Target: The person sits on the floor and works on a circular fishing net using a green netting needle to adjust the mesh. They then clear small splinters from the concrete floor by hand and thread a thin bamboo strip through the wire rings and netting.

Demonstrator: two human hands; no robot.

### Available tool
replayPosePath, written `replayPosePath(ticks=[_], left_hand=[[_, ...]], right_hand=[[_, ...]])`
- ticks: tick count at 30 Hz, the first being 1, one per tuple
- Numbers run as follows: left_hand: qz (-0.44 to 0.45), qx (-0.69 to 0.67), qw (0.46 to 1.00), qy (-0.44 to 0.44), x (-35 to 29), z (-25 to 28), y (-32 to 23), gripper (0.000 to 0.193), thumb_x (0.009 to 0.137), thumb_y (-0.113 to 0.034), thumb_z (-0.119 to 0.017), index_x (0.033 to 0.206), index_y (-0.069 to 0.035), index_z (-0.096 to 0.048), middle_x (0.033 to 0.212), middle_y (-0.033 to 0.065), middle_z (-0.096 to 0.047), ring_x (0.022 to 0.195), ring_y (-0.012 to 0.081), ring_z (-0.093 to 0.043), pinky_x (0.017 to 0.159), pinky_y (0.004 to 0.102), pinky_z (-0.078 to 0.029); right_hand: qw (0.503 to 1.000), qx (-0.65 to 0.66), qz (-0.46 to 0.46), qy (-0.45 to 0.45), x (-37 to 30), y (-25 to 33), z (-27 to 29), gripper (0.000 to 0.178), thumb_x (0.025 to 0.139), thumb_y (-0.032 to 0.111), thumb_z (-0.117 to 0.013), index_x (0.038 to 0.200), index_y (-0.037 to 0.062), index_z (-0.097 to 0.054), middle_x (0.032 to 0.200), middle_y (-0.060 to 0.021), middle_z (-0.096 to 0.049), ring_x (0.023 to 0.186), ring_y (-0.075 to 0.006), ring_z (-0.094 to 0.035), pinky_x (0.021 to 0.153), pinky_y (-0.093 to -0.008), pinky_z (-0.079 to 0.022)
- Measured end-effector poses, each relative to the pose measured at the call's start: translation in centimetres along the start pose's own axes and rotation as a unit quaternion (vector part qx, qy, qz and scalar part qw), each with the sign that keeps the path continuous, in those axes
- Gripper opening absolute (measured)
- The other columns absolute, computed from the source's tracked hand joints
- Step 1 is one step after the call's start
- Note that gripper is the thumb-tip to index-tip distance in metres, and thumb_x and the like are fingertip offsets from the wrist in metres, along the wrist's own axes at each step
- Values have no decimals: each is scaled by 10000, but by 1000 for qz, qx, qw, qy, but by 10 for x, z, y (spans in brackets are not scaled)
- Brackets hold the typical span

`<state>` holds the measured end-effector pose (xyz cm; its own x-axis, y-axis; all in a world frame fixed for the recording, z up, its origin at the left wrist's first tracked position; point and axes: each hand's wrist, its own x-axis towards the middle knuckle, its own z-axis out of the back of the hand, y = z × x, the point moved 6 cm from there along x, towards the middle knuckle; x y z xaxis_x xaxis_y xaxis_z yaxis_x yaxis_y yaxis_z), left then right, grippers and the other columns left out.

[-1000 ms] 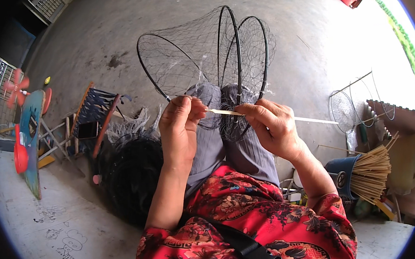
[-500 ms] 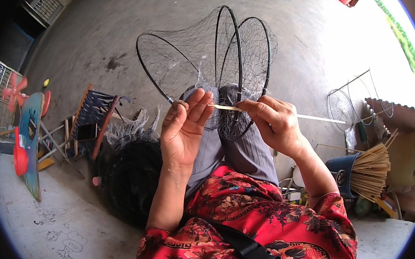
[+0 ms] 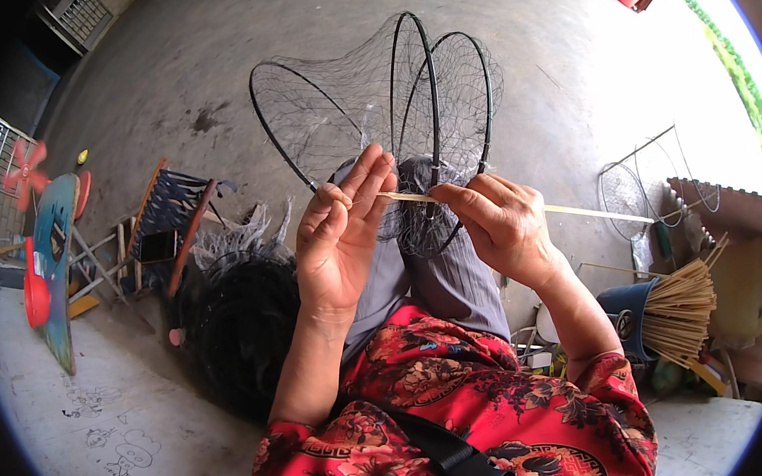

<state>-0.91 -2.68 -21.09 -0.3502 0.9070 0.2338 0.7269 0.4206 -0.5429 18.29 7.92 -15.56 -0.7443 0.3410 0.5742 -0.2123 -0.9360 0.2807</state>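
Observation:
A fine black net (image 3: 316, 91) stretched over several dark hoops stands at my knees, its mesh gathered between my legs. My left hand (image 3: 340, 232) is raised at its near side, thumb and forefinger pinched on a fine thread, the other fingers stretched up. In my right hand (image 3: 498, 224) a long, thin, pale bamboo strip (image 3: 589, 213) is gripped between thumb and fingers. Its narrow tip points left and reaches the fingers of my left hand. The strip's far end sticks out to the right, past my wrist. Whether the thread is looped on the tip, I cannot tell.
At the right stands a blue bucket (image 3: 632, 303) full of thin bamboo sticks (image 3: 680, 311), with more wire hoops (image 3: 628, 187) behind it. On the left are a folding chair (image 3: 178, 214), a red-bladed fan (image 3: 27, 170) and a black heap (image 3: 245, 329) beside my leg.
The bamboo strip's far end now reaches further right. My right hand has shifted slightly left, and my left hand's stretched fingers have risen a little. The hoops have barely moved.

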Motion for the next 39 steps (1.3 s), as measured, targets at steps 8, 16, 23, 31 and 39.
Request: replayPosePath(ticks=[8,16,23,31,39], left_hand=[[-14,13,1000,-4,-1,-8,-8,117,1130,-171,-687,1116,-56,-702,1792,372,-337,1716,463,-297,1438,590,-218],[48,47,997,-44,-7,-13,38,188,1107,-36,-639,1263,-7,-739,1616,228,-637,1497,265,-618,1283,408,-455],[-81,378,919,-73,-12,-7,-10,255,1157,-34,-624,1399,42,-649,1437,197,-722,1270,214,-725,1083,334,-577],[65,391,918,18,45,48,34,108,1089,-73,-785,1173,-7,-773,1024,40,-796,952,123,-742,922,307,-611],[-24,638,770,-6,100,44,56,156,1029,-16,-844,1166,16,-776,1085,64,-837,948,105,-765,890,276,-610]], right_hand=[[1000,-16,-5,9,2,6,-1,396,902,68,-788,1287,161,-780,813,-32,-585,720,-251,-673,600,-413,-548],[990,137,-9,-21,25,30,-12,272,1012,40,-745,1283,59,-729,1065,-138,-777,880,-377,-771,729,-453,-614],[823,517,-234,24,5,-42,-14,216,1111,28,-641,1292,-28,-745,1127,-53,-766,1061,-107,-678,960,-305,-567],[769,552,-313,-72,11,-132,-20,156,1014,0,-710,1159,-12,-766,994,9,-739,930,-65,-659,859,-261,-537],[825,475,-302,-54,20,-197,-48,112,1044,-5,-723,1156,-9,-724,972,37,-667,901,-25,-579,801,-224,-489]])
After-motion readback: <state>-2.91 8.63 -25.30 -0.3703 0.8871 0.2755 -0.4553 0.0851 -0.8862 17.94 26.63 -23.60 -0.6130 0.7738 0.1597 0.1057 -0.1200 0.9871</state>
